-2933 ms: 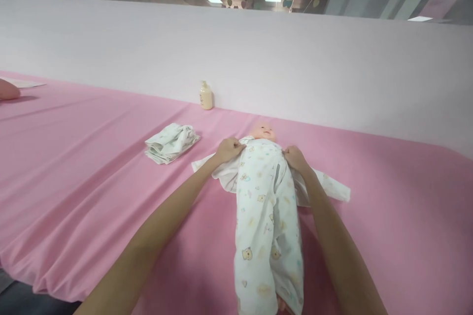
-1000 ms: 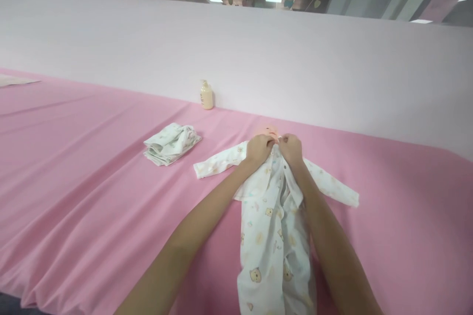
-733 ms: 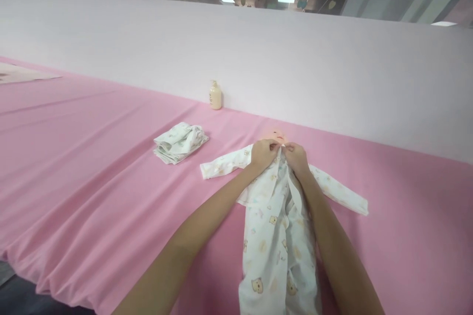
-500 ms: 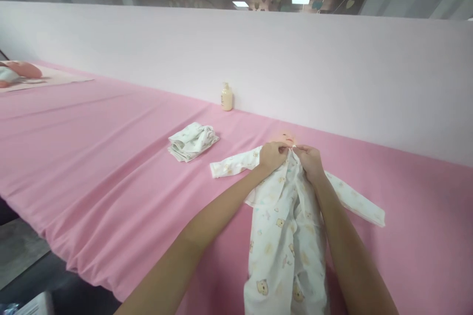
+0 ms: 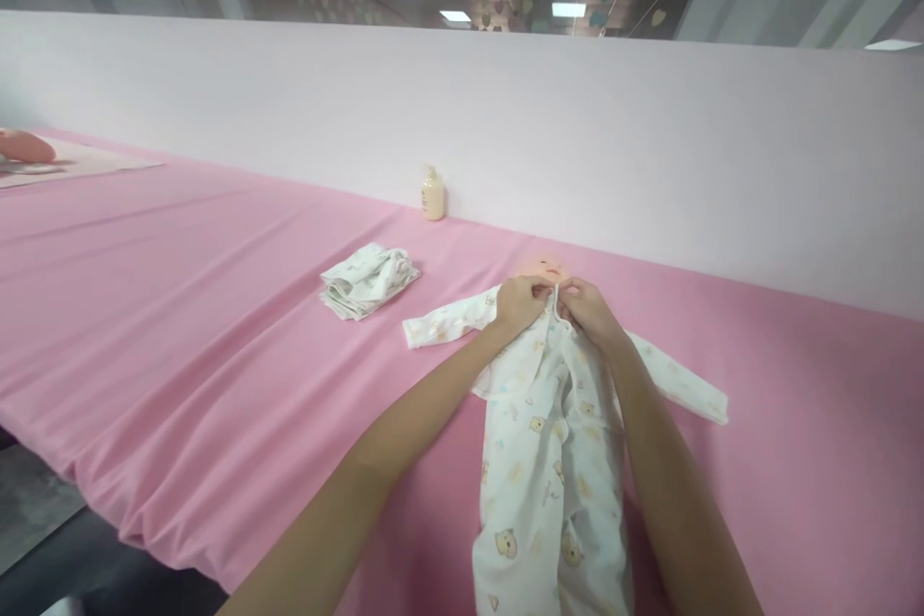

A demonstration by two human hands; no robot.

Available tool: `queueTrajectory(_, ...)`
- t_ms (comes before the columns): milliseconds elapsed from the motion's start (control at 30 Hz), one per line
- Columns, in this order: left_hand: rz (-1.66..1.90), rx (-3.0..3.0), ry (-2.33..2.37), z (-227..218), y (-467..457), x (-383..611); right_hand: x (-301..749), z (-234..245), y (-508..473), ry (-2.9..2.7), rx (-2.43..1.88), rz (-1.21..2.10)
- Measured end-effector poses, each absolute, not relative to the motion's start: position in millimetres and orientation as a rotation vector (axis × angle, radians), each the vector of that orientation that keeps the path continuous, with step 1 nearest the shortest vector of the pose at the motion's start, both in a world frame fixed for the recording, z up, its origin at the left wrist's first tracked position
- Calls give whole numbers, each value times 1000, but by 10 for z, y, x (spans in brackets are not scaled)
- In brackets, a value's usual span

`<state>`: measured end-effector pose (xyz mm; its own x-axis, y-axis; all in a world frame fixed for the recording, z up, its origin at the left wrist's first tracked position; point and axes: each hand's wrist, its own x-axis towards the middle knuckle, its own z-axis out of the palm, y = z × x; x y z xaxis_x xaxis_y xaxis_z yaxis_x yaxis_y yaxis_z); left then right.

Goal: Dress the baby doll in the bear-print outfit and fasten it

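Note:
White baby clothes printed with small bears are on a baby doll, whose head shows just beyond the collar. Both sleeves lie stretched out to the sides. My left hand pinches the left side of the neckline. On the other side of the front opening, my right hand pinches the collar edge. The two hands are close together under the doll's chin, and my fingers partly hide the collar there.
A folded white printed cloth lies left of the clothes. Against the white wall stands a cream pump bottle. Another doll, partly cut off, rests on a pale mat at far left. The pink sheet hangs over the front edge.
My view has shifted slightly, so most things sit a little further left. Both hands keep hold of the collar, and its right edge now stands raised between them.

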<state>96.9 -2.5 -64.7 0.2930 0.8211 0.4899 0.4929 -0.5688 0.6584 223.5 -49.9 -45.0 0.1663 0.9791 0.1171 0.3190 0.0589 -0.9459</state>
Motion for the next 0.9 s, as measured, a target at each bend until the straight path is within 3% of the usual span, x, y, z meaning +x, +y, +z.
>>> queueTrajectory(200,1111,2216,1240,-620,-44,952,2165,-392,-516,-1316,-1497,901)
queueTrajectory(467,1097,2029,1256,-562,-65,958,2084,-330,-524,-1353,-1735,703)
queueTrajectory(900,1179,1723,1201,-605,-10,940,2137,-394,-492,-1217,-1565,893)
